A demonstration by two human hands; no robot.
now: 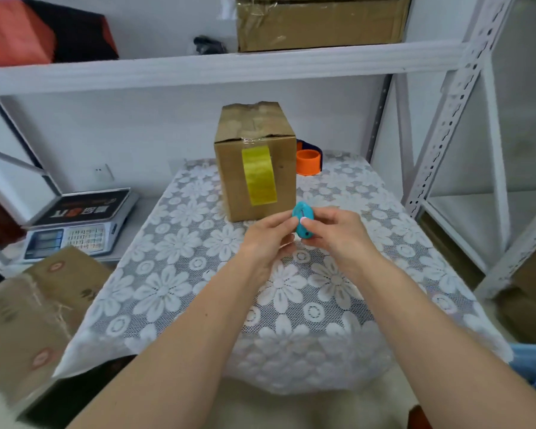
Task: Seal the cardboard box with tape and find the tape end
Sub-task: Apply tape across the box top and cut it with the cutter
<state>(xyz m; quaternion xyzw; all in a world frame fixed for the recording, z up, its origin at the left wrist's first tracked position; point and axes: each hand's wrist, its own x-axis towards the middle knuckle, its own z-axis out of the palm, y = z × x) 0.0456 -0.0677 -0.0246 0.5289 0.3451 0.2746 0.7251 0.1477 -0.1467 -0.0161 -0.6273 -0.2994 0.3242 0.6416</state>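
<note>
Brown box (257,168); yellow tape strip (259,176); white floral tablecloth (174,274)

table (198,274) under white floral lace cloth (322,289) | on it: upright cardboard box (276,181) with yellow tape strip (258,178) | just behind: orange tape dispenser (308,161)

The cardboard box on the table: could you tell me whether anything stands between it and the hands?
Nothing visible does. Both hands hold a small turquoise tool just in front of the cardboard box; only bare lace tablecloth lies between.
</note>
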